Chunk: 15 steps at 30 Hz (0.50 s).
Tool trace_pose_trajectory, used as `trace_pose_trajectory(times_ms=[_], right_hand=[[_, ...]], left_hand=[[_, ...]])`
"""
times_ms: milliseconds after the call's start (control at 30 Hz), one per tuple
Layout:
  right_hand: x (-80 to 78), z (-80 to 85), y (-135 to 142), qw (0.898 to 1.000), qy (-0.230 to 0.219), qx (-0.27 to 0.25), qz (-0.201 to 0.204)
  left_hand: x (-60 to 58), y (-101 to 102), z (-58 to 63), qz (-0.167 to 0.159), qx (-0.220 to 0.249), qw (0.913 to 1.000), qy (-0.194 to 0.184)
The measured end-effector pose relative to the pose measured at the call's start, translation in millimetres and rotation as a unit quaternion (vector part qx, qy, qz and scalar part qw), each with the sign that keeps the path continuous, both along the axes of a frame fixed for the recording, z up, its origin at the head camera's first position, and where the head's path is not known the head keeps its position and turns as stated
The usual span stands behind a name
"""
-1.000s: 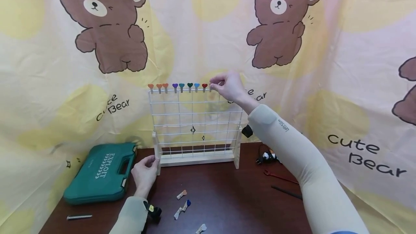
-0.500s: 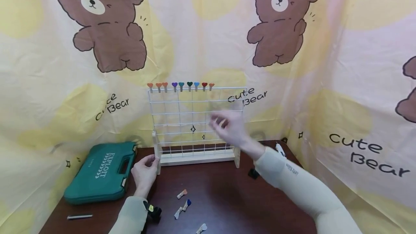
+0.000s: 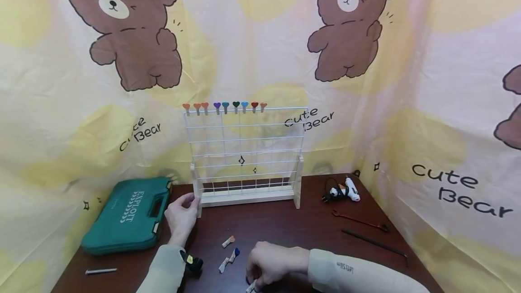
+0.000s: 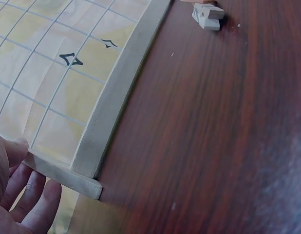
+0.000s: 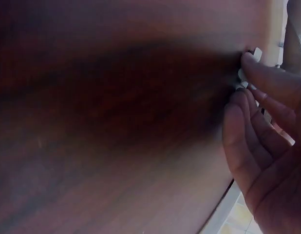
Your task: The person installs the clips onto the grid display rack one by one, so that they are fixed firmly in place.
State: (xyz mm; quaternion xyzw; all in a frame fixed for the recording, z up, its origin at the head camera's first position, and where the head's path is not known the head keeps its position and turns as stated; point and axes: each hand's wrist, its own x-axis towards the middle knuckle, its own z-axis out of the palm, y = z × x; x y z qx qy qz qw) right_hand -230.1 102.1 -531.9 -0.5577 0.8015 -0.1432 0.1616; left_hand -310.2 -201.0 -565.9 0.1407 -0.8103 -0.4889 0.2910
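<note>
My left hand (image 3: 181, 218) grips the left wooden upright (image 3: 196, 193) of a white wire grid rack; in the left wrist view the thumb lies on one side of the wood and the fingers on the other. Several heart-topped clothespins (image 3: 236, 106) stand in a row along the grid's top wire (image 3: 285, 108). At the front of the table, my right hand (image 3: 270, 263) pinches a small pale clothespin (image 3: 251, 286) between thumb and fingers. The right wrist view shows this clothespin's end (image 5: 257, 53) sticking out past the thumb. Left of that hand lie an orange-topped clothespin (image 3: 229, 241) and a blue-topped one (image 3: 234, 255).
A green tool case (image 3: 126, 216) lies left of the rack, with a metal rod (image 3: 101, 271) in front. On the right are a white glue gun (image 3: 352, 190), a red wrench (image 3: 362, 221) and a black bent bar (image 3: 374, 242). A bear-print curtain (image 3: 260, 49) hangs behind.
My right hand has left the rack's top wire, where an orange-topped clothespin now stands at the row's right end, and has come down to a clothespin on the table. The left hand stays put.
</note>
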Motion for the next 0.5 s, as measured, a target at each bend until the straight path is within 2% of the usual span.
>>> trace_pose_trajectory(times_ms=[133, 233, 333, 400, 500], right_hand=[[-0.9, 2.8, 6.5, 1.0, 0.006, -0.01, -0.018], [-12.9, 20.1, 16.9, 0.997, 0.017, -0.054, -0.046], [-32.6, 56.2, 30.5, 0.989, 0.023, -0.121, -0.081], [-47.3, 89.1, 40.2, 0.98, 0.021, -0.162, -0.116], [-69.1, 144.0, 56.1, 0.96, 0.018, -0.211, -0.182]], left_hand=[[1.2, 0.3, -1.0, 0.005, -0.001, 1.0, -0.001], [0.7, 1.0, -1.4, -0.001, 0.0, 1.0, -0.004], [0.2, 1.5, -0.7, -0.002, -0.001, 1.0, -0.002], [0.0, 1.4, -0.2, 0.003, -0.004, 1.0, 0.003], [-0.6, 0.7, -0.5, 0.008, -0.009, 0.9999, 0.007]])
